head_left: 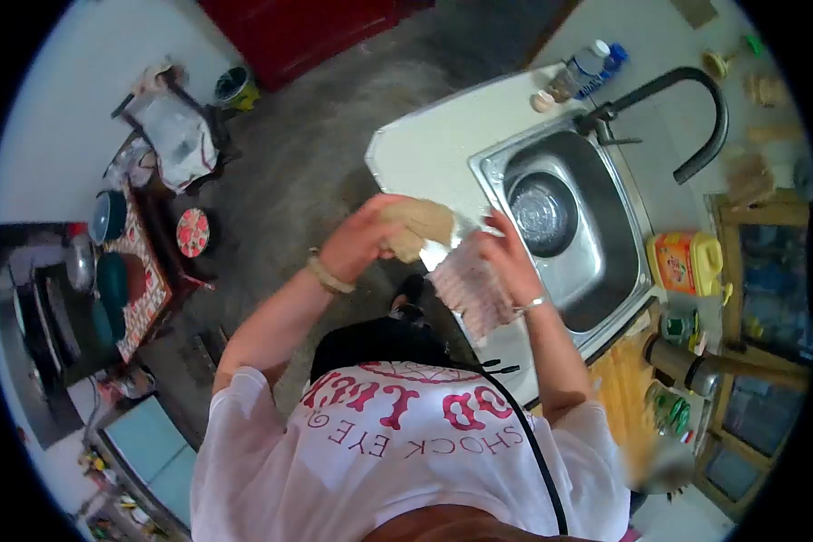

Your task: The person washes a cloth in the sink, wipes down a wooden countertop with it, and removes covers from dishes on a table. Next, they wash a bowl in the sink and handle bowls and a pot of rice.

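My left hand (361, 233), with a band round its wrist, is closed on a bunched tan cloth (422, 224). My right hand (512, 264) grips a pale pinkish-grey striped cloth (472, 287), which hangs down from the fingers. The two cloths are close together in front of my body, near the counter's edge. Between them shows a small bright white patch (435, 255); what it is I cannot make out. Just right of my right hand lies the steel sink (596, 287), with a round basin (544, 215) inside it that appears to contain water.
A dark curved faucet (721, 108) rises behind the sink. Bottles (585, 68) stand at the far end of the white counter (425, 144). A yellow jug (686, 264) and a wooden board (623, 379) are at right. A patterned table (144, 298) stands at left.
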A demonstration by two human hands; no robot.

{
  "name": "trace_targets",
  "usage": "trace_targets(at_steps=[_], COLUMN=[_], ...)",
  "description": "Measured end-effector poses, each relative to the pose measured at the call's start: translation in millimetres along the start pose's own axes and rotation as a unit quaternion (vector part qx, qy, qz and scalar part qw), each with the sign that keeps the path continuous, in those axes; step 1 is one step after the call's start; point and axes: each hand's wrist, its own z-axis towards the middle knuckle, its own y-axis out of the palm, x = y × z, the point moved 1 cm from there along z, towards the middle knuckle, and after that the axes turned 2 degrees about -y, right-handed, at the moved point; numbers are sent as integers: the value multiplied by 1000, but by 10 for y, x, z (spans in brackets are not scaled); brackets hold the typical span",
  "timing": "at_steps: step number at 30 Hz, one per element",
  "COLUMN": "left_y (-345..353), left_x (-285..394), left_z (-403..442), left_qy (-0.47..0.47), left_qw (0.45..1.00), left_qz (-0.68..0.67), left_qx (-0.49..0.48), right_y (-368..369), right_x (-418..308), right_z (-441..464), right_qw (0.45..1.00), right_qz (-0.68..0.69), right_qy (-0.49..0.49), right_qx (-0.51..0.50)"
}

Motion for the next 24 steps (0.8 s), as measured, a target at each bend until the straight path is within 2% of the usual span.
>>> trace_targets(at_steps=[2, 3, 4, 5, 7, 8, 9, 11, 12, 13, 14, 15, 16, 17, 18, 19, 20, 21, 22, 23, 24], left_y=[87, 11, -90, -233, -553, -648, -728, -1048, -1159, -1206, -1245, -1295, -1352, -1428, -1476, -1501, -1504, -1353, -1211, -1180, -1214], left_x=[-47, -32, -26, -25, -67, -114, -197, -490, -624, -727, -797, -954, -1125, -1262, -1348, -1420, -1513, -1469, -1431, -1491, -1576], left_z=[-259, -459, -664, -919, -1588, -1963, -2355, -2984, -3319, -3685, -4004, -4324, -4624, -4919, -5243, -5574, -5871, -6148, -6420, -6719, -6973], left_qy=[6, 25, 118, 198, 232, 254, 273, 272, 199, 126, 88, 92, 183, 274, 285, 341, 393, 396, 397, 426, 435], left_qw=[972, 971, 924, 850, 827, 791, 752, 730, 743, 755, 830, 826, 884, 900, 891, 863, 832, 821, 809, 815, 804], left_qz=[229, 224, 347, 464, 469, 508, 546, 549, 548, 541, 427, 417, 231, 39, 35, 27, 19, 46, 72, -181, -190], left_qx=[55, 77, 112, 152, 205, 227, 249, 304, 328, 349, 348, 369, 363, 336, 352, 372, 392, 409, 427, 349, 358], right_y=[609, 874, 1056, 1260, 1707, 1961, 2234, 2717, 2994, 3314, 3614, 3918, 4234, 4555, 4868, 5168, 5428, 5539, 5829, 6215, 6509], right_x=[-238, -284, -274, -287, -301, -265, -360, -529, -523, -501, -503, -566, -672, -763, -819, -922, -1008, -1160, -1050, -839, -712], right_z=[-112, -180, -245, -313, -490, -577, -748, -1052, -1187, -1339, -1485, -1731, -2005, -2264, -2495, -2735, -2953, -3043, -3112, -3215, -3358], right_qw=[993, 984, 988, 982, 986, 981, 975, 952, 942, 920, 894, 883, 881, 856, 853, 844, 824, 798, 791, 738, 679], right_qz=[16, 10, -46, -51, -40, 30, 80, -43, -52, -65, -74, -77, 32, 136, 143, 135, 152, 172, 157, 166, 177], right_qy=[-77, -118, -96, -107, -68, -78, -24, -63, -70, -119, -167, -172, -56, 66, 85, 87, 143, 210, 216, 248, 282], right_qx=[-87, -134, -112, -147, -146, -173, -207, -298, -323, -369, -409, -430, -469, -494, -494, -511, -527, -539, -551, -605, -654])
